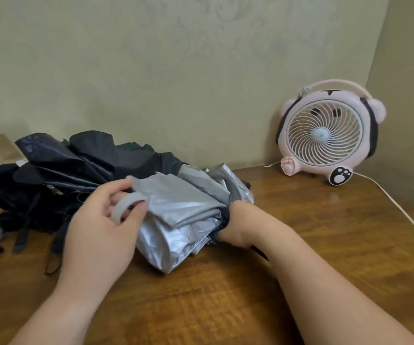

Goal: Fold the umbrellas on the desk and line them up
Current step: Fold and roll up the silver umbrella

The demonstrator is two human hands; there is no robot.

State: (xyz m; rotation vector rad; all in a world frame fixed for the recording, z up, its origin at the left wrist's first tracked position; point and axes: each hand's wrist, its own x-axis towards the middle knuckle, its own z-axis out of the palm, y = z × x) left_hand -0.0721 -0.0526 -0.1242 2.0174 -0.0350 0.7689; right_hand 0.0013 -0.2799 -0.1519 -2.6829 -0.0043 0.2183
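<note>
1 umbrella [183, 205] between left grip [101, 220], right grip [240, 225]

Left hand [101, 220], right hand [238, 226]: seemingly curled.

The silver umbrella [183, 215] lies collapsed between the two grips, its crinkled canopy gathered into loose, flat pleats with dark lining showing at the end the right hand [238, 225] clasps. Its grey closure strap [123, 207] curls in a loop, pinched by the left hand [101, 227]. Just behind that pinch sprawls a heap of dark umbrellas [64, 175], unfolded and rumpled.
</note>
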